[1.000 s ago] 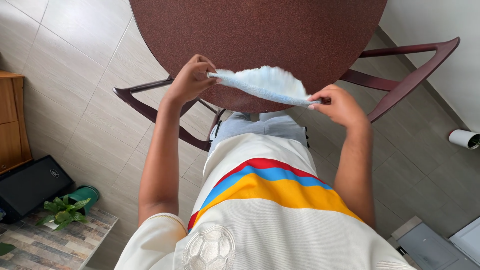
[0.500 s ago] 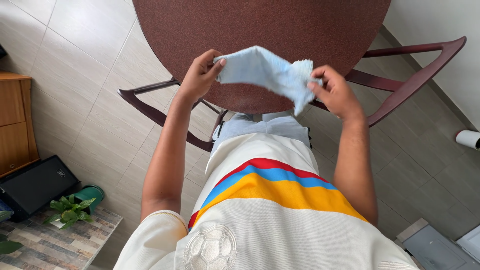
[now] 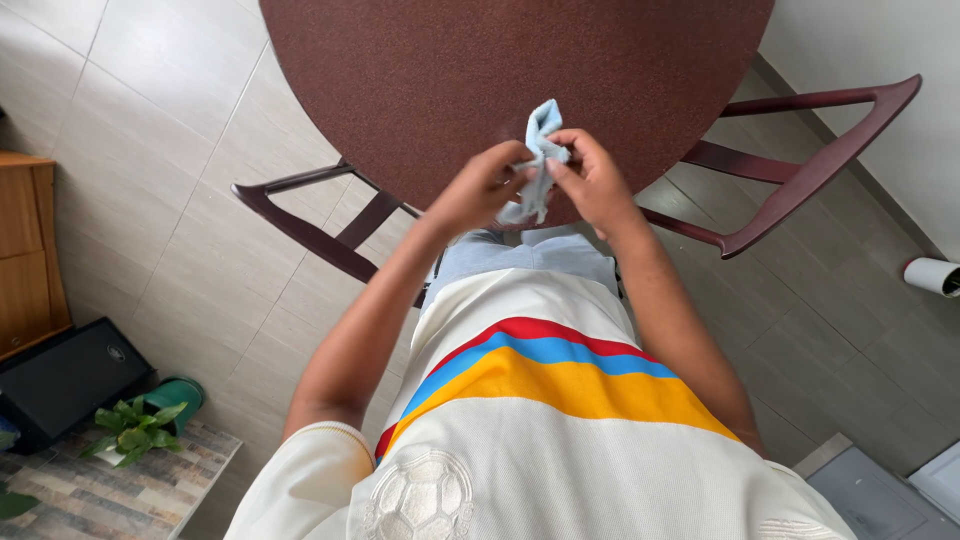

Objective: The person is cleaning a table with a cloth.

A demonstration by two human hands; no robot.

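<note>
Above the near edge of the round, dark reddish-brown table (image 3: 520,60), the person's two hands met over a small light-blue cloth (image 3: 541,120). The left hand (image 3: 483,188) and the right hand (image 3: 592,172) stood almost touching, each with fingers curled and pinched on the cloth, so that neither hand was open. Half a second earlier the same hands were apart, with the cloth stretched loosely between them; a second earlier it was drawn out into a long, taut strip from one hand to the other. The change was therefore a closing of the span: the two held ends were brought together, and the cloth, formerly spread, now stood bunched and doubled, one rounded fold rising above the fingertips and a shorter part hanging below them. Judged from this, the cloth was being gathered or folded in the air, clear of the tabletop, which it did not appear to touch. Two dark wooden chairs flanked the person, the left chair (image 3: 300,225) and the right chair (image 3: 800,170), both pushed partly under the table. On the tiled floor (image 3: 150,130) to the left lay a black case (image 3: 65,375) beside a potted green plant (image 3: 140,418) in a green pot.
</note>
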